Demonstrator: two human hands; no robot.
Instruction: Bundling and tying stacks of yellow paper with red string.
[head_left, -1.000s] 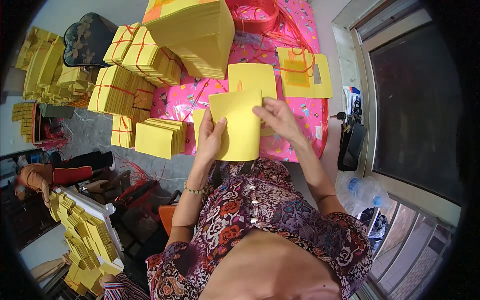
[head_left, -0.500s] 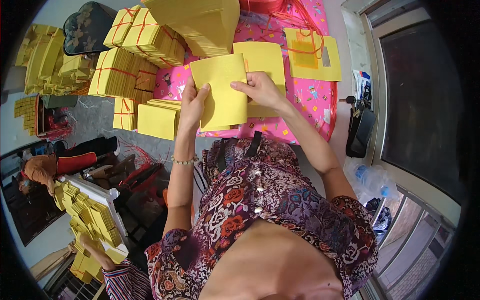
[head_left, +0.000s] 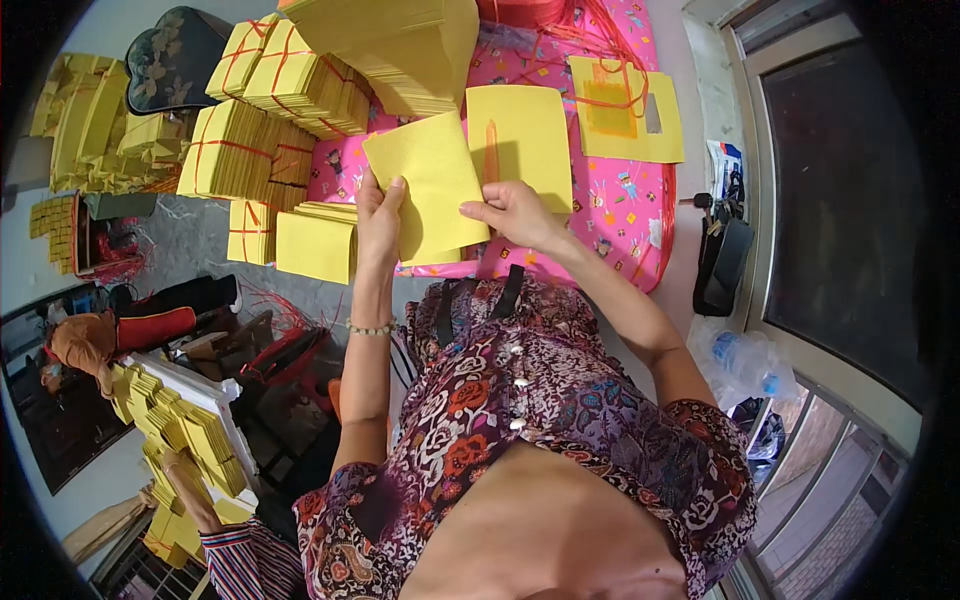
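Currently, status as seen from the head view:

Left hand (head_left: 378, 215): holds the left edge of a yellow sheet (head_left: 428, 185), thumb on top, fingers behind.

Right hand (head_left: 512, 212): pinches the right edge of the same sheet; fingers closed on the paper.

Sheet: lifted and tilted, over the near edge of the pink mat (head_left: 600, 215), toward its left corner.

Flat stack (head_left: 522, 135): yellow sheets lying on the mat just beyond the right hand, an orange stick (head_left: 491, 150) on top of them.

Loose stack (head_left: 400, 45): tall pile of sheets at the mat's far edge, fanned.

Cut piece (head_left: 628, 110): yellow sheet with a hole and red string, at the far right corner of the mat.

Tied bundles (head_left: 290, 85): several blocks bound with red string, stacked off the mat's left edge. Judged as finished.

Small stack (head_left: 315, 240): untied, below the bundles, near the left hand.

Progress: judged midway. Many bundles tied; the large loose stack and the flat stack remain unbound.

Other person (head_left: 190, 490): a hand at the lower left handles more yellow sheets beside a white board.
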